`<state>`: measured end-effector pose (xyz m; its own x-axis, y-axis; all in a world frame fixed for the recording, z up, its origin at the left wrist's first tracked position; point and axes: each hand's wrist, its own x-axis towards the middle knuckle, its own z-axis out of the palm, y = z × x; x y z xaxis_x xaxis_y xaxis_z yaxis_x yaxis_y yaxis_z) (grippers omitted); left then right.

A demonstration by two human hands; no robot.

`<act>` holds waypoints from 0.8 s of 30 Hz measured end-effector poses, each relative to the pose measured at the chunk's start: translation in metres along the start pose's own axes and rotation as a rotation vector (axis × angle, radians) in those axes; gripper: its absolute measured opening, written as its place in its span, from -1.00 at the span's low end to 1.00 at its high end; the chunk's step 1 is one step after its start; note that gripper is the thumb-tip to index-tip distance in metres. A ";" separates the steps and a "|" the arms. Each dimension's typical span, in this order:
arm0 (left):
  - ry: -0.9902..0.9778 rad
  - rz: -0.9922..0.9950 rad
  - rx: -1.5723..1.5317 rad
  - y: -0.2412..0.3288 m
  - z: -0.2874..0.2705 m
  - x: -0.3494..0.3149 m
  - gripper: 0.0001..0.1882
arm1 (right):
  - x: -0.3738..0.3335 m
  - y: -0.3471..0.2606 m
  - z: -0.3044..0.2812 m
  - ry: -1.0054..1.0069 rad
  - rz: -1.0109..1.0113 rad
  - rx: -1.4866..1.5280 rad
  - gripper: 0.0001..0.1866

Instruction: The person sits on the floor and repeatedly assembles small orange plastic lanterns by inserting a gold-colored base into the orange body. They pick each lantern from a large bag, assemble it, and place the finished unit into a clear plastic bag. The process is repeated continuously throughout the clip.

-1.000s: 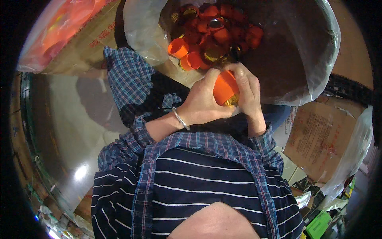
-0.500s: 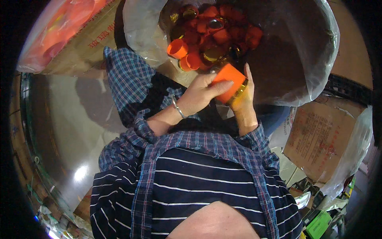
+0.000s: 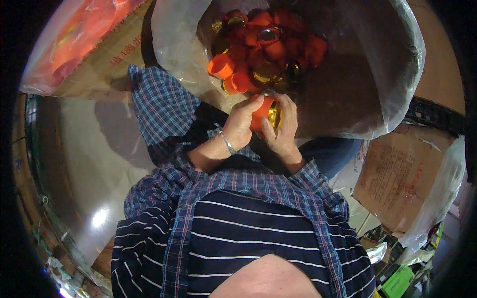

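Between my two hands is an orange cup [image 3: 259, 115] with a shiny gold end; its opening, if any, is turned out of sight. My left hand [image 3: 239, 124] is closed around the orange side, thumb along the top. On the gold end [image 3: 273, 115] lie the thumb and curled fingers of my right hand [image 3: 283, 126]. Both hands are over the near edge of a large container lined with clear plastic [image 3: 181, 37]. Inside it, just beyond my hands, lies a pile of similar orange and gold cups [image 3: 273, 48]. One orange cup [image 3: 220, 66] lies at the pile's left side.
At the upper left, a plastic bag of orange things [image 3: 74, 44] rests on a cardboard box [image 3: 112, 67]. Another cardboard box [image 3: 397, 174] stands to the right, partly under plastic. A green box [image 3: 398, 281] is among clutter at the lower right.
The cup has moved left and slightly nearer to me, and turned so its gold end faces right. My right hand has shifted left, its fingers now curled over that end.
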<state>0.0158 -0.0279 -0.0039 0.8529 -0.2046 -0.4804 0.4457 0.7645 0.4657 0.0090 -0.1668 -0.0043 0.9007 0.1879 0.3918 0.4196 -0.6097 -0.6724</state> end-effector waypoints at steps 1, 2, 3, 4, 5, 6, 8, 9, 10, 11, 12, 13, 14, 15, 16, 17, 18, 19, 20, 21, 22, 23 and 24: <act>0.036 -0.013 0.025 0.000 -0.003 0.005 -0.64 | 0.002 0.006 0.000 -0.068 0.046 0.017 -0.31; 0.061 -0.011 0.042 0.001 -0.006 0.013 -0.64 | 0.005 0.015 0.001 -0.123 0.064 0.042 -0.32; 0.072 -0.001 0.055 0.002 -0.011 0.022 -0.64 | 0.009 0.024 0.002 -0.184 0.077 0.063 -0.33; 0.064 0.011 0.233 0.008 -0.020 0.032 -0.60 | 0.014 0.036 0.005 -0.236 0.198 0.199 -0.40; 0.169 0.154 0.721 0.014 -0.027 0.046 -0.59 | 0.020 0.048 0.013 -0.198 0.301 0.277 -0.43; 0.183 0.233 1.054 0.021 -0.036 0.060 -0.59 | 0.027 0.065 0.013 -0.273 0.403 0.261 -0.43; 0.293 0.481 1.413 0.023 -0.051 0.075 -0.60 | 0.042 0.104 0.017 -0.400 0.484 0.141 -0.45; 0.377 0.660 1.432 0.023 -0.057 0.081 -0.61 | 0.051 0.123 0.026 -0.440 0.438 0.038 -0.47; 0.450 0.786 1.461 0.023 -0.062 0.085 -0.62 | 0.059 0.142 0.035 -0.499 0.601 -0.073 -0.52; 0.418 0.815 1.421 0.022 -0.067 0.086 -0.63 | 0.072 0.164 0.042 -0.517 0.505 -0.071 -0.51; 0.374 0.791 1.395 0.020 -0.071 0.085 -0.63 | 0.087 0.183 0.049 -0.555 0.476 -0.115 -0.50; 0.338 0.852 1.361 0.017 -0.074 0.083 -0.64 | 0.100 0.199 0.058 -0.567 0.448 -0.143 -0.47; 0.289 0.722 1.255 0.012 -0.075 0.082 -0.66 | 0.113 0.214 0.067 -0.514 0.328 -0.259 -0.44; 0.245 0.477 1.144 0.008 -0.077 0.080 -0.68 | 0.125 0.226 0.078 -0.434 0.207 -0.354 -0.40; 0.185 0.404 1.127 0.004 -0.077 0.078 -0.72 | 0.137 0.235 0.089 -0.353 0.091 -0.439 -0.36; 0.120 0.361 1.106 0.001 -0.078 0.078 -0.75 | 0.147 0.244 0.098 -0.298 -0.024 -0.454 -0.34; 0.118 0.447 1.133 -0.003 -0.079 0.077 -0.78 | 0.156 0.253 0.104 -0.248 -0.128 -0.466 -0.32; 0.099 0.488 1.173 -0.005 -0.080 0.078 -0.81 | 0.162 0.261 0.108 -0.242 -0.217 -0.522 -0.33; 0.073 0.477 1.221 -0.006 -0.083 0.077 -0.80 | 0.169 0.268 0.111 -0.230 -0.305 -0.578 -0.34; 0.069 0.445 1.221 -0.006 -0.084 0.079 -0.80 | 0.172 0.275 0.113 -0.222 -0.362 -0.622 -0.36; 0.063 0.414 1.221 -0.007 -0.086 0.081 -0.79 | 0.175 0.281 0.112 -0.315 -0.356 -0.698 -0.38; 0.068 0.380 1.217 -0.007 -0.086 0.082 -0.79 | 0.175 0.286 0.109 -0.294 -0.388 -0.676 -0.40; 0.015 0.355 1.094 -0.007 -0.086 0.084 -0.79 | 0.177 0.289 0.105 -0.364 -0.350 -0.685 -0.42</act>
<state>0.0605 0.0018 -0.1115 0.9775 -0.0710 -0.1984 0.1848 -0.1642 0.9690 0.3015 -0.2289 -0.1950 0.7609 0.6169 0.2012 0.6256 -0.7798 0.0248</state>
